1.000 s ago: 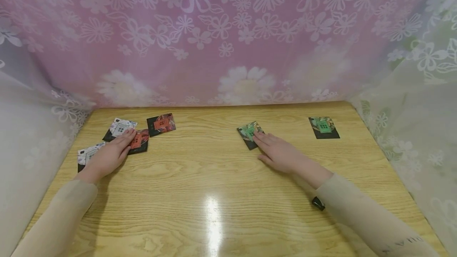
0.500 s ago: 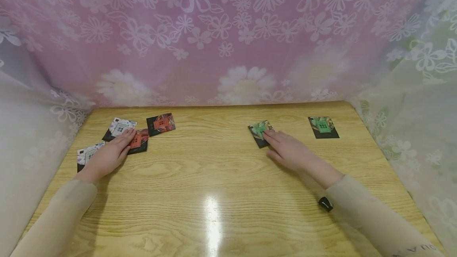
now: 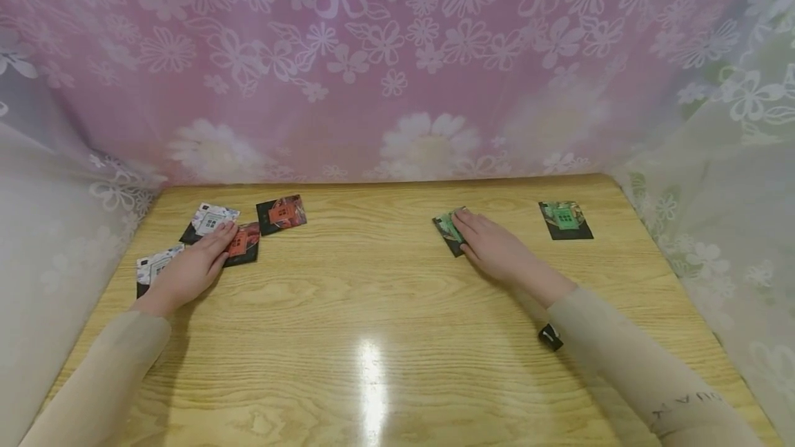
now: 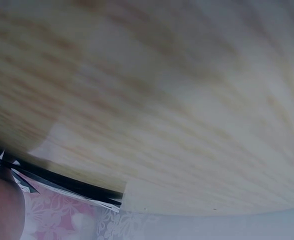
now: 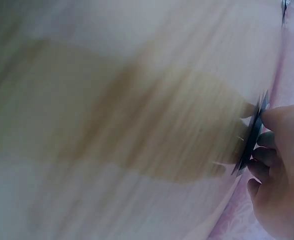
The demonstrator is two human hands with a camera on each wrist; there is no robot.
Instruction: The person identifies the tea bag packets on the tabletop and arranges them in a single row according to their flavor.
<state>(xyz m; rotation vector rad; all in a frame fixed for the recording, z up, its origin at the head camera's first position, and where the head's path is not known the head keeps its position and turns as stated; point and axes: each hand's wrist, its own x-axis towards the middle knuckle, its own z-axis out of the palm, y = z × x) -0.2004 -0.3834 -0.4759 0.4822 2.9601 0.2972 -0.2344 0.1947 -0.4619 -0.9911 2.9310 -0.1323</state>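
At the left of the table, my left hand (image 3: 189,269) lies flat with extended fingers over a cluster of small printed packets. Its fingertips touch a red-and-black packet (image 3: 247,245) and a white-and-black packet (image 3: 211,218); another white packet (image 3: 152,267) is partly covered by the hand. My right hand (image 3: 493,248) rests its straight fingers on a green-and-black packet (image 3: 444,227) right of centre, hiding much of it. In the right wrist view, the fingertips of this hand (image 5: 282,165) meet the packet's dark edge (image 5: 248,142).
A second red packet (image 3: 282,214) lies just beyond the left cluster. Another green packet (image 3: 566,220) sits near the back right corner of the wooden table (image 3: 348,295). Flowered curtains (image 3: 397,88) enclose the back and sides. A small black object (image 3: 549,338) shows beside the right sleeve.
The green packet under my right hand slid a little to the right, then stopped. That hand has since shifted slightly left and farther over it. My left hand stays put.
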